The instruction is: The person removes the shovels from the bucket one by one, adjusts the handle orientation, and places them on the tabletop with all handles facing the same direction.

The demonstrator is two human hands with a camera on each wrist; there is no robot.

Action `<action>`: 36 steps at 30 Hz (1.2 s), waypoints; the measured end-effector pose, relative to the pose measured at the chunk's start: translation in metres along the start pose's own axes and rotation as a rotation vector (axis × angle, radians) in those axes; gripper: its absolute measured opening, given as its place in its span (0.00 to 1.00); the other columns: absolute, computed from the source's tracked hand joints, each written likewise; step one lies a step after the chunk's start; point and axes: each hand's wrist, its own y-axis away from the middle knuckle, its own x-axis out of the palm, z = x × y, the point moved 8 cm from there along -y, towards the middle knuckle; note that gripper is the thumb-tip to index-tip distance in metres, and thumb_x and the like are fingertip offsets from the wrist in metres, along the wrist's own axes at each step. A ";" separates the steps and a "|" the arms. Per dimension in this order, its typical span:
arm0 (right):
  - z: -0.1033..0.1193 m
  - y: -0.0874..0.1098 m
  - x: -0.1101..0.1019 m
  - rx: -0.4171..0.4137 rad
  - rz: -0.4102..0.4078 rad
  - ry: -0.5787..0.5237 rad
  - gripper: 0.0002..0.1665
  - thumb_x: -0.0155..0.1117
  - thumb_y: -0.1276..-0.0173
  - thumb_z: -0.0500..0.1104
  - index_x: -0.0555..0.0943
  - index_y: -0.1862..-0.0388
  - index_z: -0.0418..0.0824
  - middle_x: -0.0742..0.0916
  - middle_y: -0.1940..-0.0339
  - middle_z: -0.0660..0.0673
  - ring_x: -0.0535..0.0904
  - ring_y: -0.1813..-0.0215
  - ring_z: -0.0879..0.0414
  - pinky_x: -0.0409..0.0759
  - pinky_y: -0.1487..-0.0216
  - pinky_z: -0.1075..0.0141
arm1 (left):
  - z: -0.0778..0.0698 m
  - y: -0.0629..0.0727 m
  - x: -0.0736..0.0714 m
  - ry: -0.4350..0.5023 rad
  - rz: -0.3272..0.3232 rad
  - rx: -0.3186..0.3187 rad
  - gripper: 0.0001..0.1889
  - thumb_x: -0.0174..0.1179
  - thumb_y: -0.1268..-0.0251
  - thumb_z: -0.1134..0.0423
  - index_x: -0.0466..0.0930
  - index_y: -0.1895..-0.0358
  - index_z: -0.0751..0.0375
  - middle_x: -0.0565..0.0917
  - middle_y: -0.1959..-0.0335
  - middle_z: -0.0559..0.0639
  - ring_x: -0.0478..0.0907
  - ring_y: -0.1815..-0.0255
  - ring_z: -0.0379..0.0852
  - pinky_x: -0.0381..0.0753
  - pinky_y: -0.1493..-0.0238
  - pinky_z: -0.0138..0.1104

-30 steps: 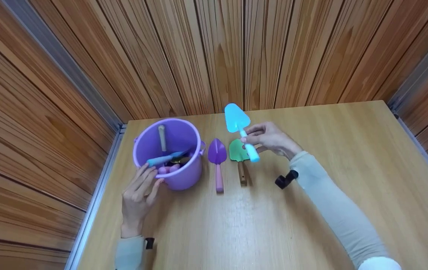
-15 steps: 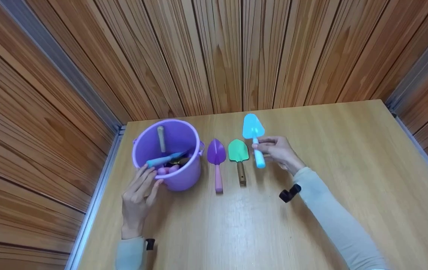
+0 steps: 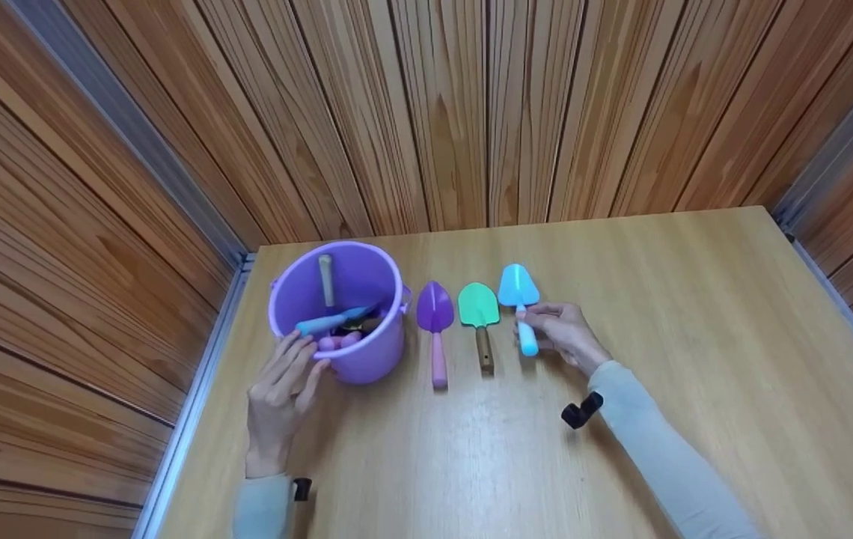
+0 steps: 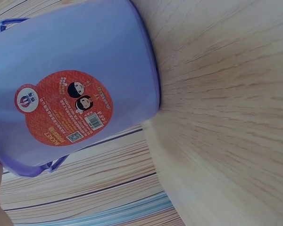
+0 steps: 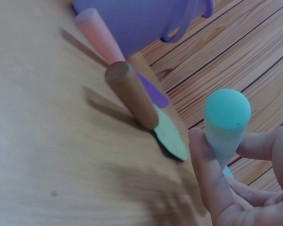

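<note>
My right hand [image 3: 565, 334] pinches the handle of a light blue trowel [image 3: 518, 287] between thumb and fingers, blade towards the back wall. In the right wrist view the handle's rounded end [image 5: 227, 110] faces the camera. Left of it on the table lie a green trowel [image 3: 479, 305] with a brown handle and a purple trowel [image 3: 435, 305] with a pink handle. My left hand [image 3: 273, 404] grips the near-left rim of a purple bucket [image 3: 374, 363], thumb outside. Inside the bucket rest a blue-handled tool [image 3: 325, 323], a pale handle [image 3: 326, 278] and pink handle ends [image 3: 338, 343].
The wooden table [image 3: 501, 457] meets a plank wall [image 3: 456, 112] at the back. Another plank wall [image 3: 60, 224] rises at the left, with a metal strip [image 3: 194, 408] along the table's edge. The bucket's outside carries a red label [image 4: 61, 110].
My right hand has carried the light blue trowel rightwards and down, from over the green trowel to that trowel's right side. My left hand stays at the bucket's rim.
</note>
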 end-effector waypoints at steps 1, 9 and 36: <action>-0.003 0.000 -0.001 0.006 -0.001 0.002 0.30 0.70 0.21 0.49 0.77 0.30 0.33 0.86 0.35 0.34 0.88 0.37 0.43 0.93 0.41 0.59 | 0.000 0.000 0.000 0.001 -0.001 0.000 0.19 0.68 0.25 0.53 0.90 0.43 0.65 0.91 0.44 0.61 0.88 0.40 0.65 0.77 0.26 0.36; -0.010 -0.001 -0.001 0.008 0.019 -0.036 0.26 0.67 0.19 0.47 0.78 0.34 0.29 0.90 0.44 0.34 0.92 0.46 0.47 0.94 0.46 0.61 | -0.001 0.000 -0.001 0.006 -0.017 0.014 0.19 0.68 0.25 0.53 0.90 0.44 0.65 0.91 0.46 0.63 0.88 0.41 0.67 0.78 0.25 0.36; -0.008 0.004 -0.008 0.019 -0.069 0.416 0.20 0.66 0.20 0.50 0.81 0.42 0.36 0.88 0.55 0.40 0.86 0.62 0.51 0.90 0.66 0.64 | -0.001 -0.001 0.000 -0.007 0.004 0.002 0.19 0.68 0.25 0.53 0.90 0.44 0.65 0.91 0.46 0.64 0.88 0.41 0.66 0.76 0.24 0.35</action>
